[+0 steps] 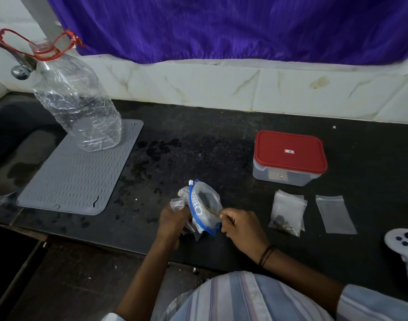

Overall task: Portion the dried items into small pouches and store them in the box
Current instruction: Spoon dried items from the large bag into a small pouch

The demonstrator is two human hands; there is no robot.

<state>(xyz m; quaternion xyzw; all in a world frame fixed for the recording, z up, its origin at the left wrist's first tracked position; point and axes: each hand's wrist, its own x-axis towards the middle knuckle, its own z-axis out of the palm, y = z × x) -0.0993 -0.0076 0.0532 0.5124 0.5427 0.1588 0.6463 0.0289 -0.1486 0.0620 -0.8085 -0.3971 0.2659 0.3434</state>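
Note:
A large clear zip bag with a blue rim stands open near the counter's front edge. My left hand grips its left side together with a small crumpled clear pouch. My right hand pinches the bag's right rim, perhaps with a thin item; I cannot tell what. To the right lies a small pouch with a few dark dried pieces in its bottom, and beside it an empty flat pouch. The clear box with a red lid sits shut behind them.
A grey ribbed mat lies at the left with a large clear plastic bottle on it, under a tap. A sink is at far left. A white controller rests at the right edge. Wet spots mark the dark counter.

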